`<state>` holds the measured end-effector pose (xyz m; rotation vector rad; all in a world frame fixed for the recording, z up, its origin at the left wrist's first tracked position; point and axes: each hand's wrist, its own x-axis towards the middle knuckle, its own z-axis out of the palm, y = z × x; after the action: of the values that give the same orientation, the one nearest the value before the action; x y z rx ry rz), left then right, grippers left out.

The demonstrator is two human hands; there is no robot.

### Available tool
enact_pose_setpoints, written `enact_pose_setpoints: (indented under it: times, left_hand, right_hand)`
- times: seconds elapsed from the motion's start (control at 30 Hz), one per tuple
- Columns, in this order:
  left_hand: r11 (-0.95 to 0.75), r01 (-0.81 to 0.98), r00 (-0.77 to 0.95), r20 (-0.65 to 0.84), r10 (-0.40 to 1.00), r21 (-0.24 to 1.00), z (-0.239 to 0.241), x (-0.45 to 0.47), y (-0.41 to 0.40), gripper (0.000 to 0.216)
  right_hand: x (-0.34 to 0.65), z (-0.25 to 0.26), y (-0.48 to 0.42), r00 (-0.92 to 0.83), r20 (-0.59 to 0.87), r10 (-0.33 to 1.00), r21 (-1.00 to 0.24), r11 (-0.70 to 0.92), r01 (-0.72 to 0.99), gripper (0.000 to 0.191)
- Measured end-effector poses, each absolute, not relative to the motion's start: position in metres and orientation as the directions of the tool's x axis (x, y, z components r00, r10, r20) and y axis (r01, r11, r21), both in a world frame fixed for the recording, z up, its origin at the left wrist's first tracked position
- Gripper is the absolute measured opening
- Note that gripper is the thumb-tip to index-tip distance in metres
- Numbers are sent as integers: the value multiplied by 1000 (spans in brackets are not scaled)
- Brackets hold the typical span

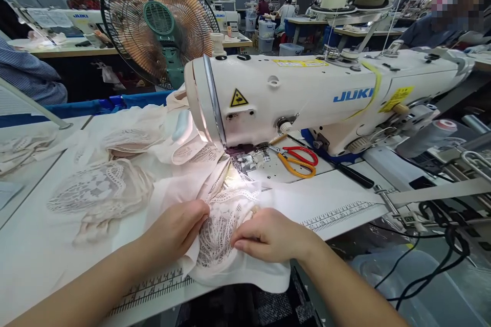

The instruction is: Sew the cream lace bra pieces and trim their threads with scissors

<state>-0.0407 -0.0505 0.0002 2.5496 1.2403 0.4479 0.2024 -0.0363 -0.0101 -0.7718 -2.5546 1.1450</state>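
- Step in hand, I judge: lining up the pale pink lace-panelled fabric piece on the white surface, just before the white sewing machine.
- Left hand presses the fabric with curled fingers; right hand pinches its edge.
- Next move calls for feeding that edge straight under the needle.

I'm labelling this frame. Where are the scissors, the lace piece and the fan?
scissors (298,161), head view, where the handles meet the blades
lace piece (220,227), head view, its patterned middle
fan (158,18), head view, green hub
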Motion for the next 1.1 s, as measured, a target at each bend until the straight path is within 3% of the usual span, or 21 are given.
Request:
enact_pose_setpoints:
  times: [0.17,0.23,0.3,0.4,0.47,0.57,0.7,0.77,0.97,1.1]
  left_hand:
    - [-648,737,601,252,759,193,-7,-61,-25,37]
    - [-546,835,507,289,812,69,4,-73,-5,37]
    - [-318,944,327,324,888,-83,24,-84,15,35]
    - [-207,967,250,388,887,-150,59,-88,31,34]
    - [-254,950,307,390,868,-184,71,-78,27,35]
    - [-501,843,537,290,792,-194,62,-48,6,34]
    - [-858,512,842,210,497,-24,16,-14,-9,37]
    - [-885,466,866,203,457,5,-4,-14,-6,39]
    - [-813,555,827,217,518,-176,-20,-42,-8,40]
    - [-798,584,807,208,552,-149,-19,-47,-8,46]
  right_hand:
    - [202,-10,-36,-819,-3,573,-763,529,372,22]
    - [200,-10,-36,-807,-20,590,-764,512,394,23]
    - [196,-9,-35,-786,-59,615,-759,484,435,25]
    - [191,-6,-35,-747,-136,651,-728,446,521,26]
    - [187,-3,-35,-727,-170,665,-702,436,563,26]
    - [185,0,-35,-724,-181,666,-665,459,589,27]
    - [184,3,-37,-712,-213,669,-602,484,635,25]
    - [184,4,-41,-682,-210,700,-606,454,653,23]
    - [179,0,-65,-538,-161,828,-538,383,751,27]
    - [170,-3,-72,-458,-158,875,-520,320,792,29]
